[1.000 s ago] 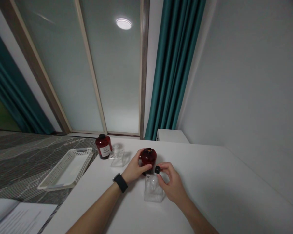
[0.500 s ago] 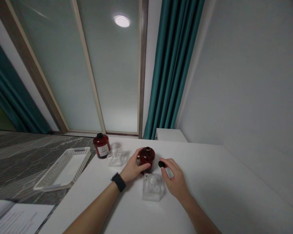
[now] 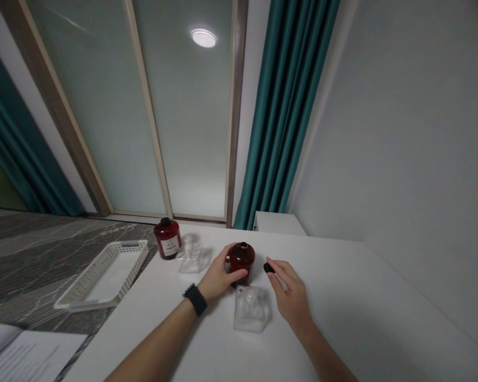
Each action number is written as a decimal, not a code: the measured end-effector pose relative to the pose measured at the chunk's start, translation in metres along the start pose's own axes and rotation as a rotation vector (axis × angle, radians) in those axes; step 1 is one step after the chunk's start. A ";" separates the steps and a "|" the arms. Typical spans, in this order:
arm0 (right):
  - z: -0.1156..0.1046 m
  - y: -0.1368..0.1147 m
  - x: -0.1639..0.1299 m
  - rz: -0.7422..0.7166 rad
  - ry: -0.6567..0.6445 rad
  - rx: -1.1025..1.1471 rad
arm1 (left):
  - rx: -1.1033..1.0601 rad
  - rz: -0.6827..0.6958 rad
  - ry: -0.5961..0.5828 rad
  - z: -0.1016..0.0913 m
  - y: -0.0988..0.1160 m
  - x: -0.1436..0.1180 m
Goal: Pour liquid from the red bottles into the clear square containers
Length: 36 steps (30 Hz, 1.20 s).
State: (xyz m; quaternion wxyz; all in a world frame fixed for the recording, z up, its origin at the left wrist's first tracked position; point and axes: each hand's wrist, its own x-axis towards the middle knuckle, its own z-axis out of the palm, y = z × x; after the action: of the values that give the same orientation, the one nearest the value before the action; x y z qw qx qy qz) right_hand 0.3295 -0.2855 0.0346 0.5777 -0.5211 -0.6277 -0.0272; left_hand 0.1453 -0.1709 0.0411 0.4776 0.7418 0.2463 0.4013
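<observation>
Over the last second the right hand (image 3: pixel 290 297) has carried the small black cap (image 3: pixel 268 268) away from the mouth of the open red bottle (image 3: pixel 241 263) and out to the right; the cap now sits at the fingertips, low over the white bench (image 3: pixel 342 297), possibly touching it, though the pictures do not settle that. The bottle's neck stands uncovered, so the uncapping looks finished and the cap appears to be in the act of being put aside.

The right grip is loose: fingers stretched forward, the cap pinched lightly or just let go at their tips; I cannot tell which. The left hand (image 3: pixel 219 276), a dark watch (image 3: pixel 195 298) on its wrist, is clenched around the red bottle, thumb across the front, holding it upright on the bench.

From the left grip, the cap lies just to the right, apart from the bottle. A clear glass bottle (image 3: pixel 250 307) stands just in front of that grip, nearer the person, between the two hands. Farther left and behind stand a capped red bottle (image 3: pixel 167 239) and another clear bottle (image 3: pixel 189 253), with a white basket (image 3: pixel 103 273) beyond them.
</observation>
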 end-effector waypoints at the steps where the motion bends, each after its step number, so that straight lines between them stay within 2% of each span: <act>1: 0.000 -0.001 0.000 -0.011 0.016 0.002 | -0.002 0.003 -0.002 0.000 0.000 0.000; 7: 0.001 -0.005 0.004 -0.048 0.080 0.038 | 0.007 0.023 0.010 0.001 -0.004 0.000; 12: 0.007 -0.002 0.010 0.056 0.137 0.070 | -0.004 0.013 0.026 0.000 -0.007 0.000; 15: 0.011 -0.001 0.021 0.100 0.101 0.112 | -0.002 0.000 0.037 0.002 -0.006 0.000; 20: 0.021 -0.007 0.046 0.080 0.040 0.150 | 0.011 0.011 0.069 0.005 -0.004 0.000; 24: 0.032 -0.010 0.058 0.076 0.019 0.170 | 0.010 0.020 -0.013 -0.003 -0.002 0.000; 30: 0.042 -0.007 0.055 0.113 0.014 0.186 | 0.092 0.063 -0.180 -0.024 0.002 -0.002; 33: 0.044 -0.006 0.053 0.120 0.006 0.188 | 0.098 0.087 -0.182 -0.025 0.002 -0.001; 36: 0.045 -0.005 0.052 0.115 -0.006 0.187 | 0.128 0.063 -0.135 -0.018 0.001 -0.002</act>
State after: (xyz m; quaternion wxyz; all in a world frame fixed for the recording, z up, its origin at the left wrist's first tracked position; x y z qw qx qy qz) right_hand 0.3056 -0.2265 0.0618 0.6227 -0.5000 -0.5982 0.0662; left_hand 0.1288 -0.1636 0.0454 0.4318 0.8034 0.2151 0.3489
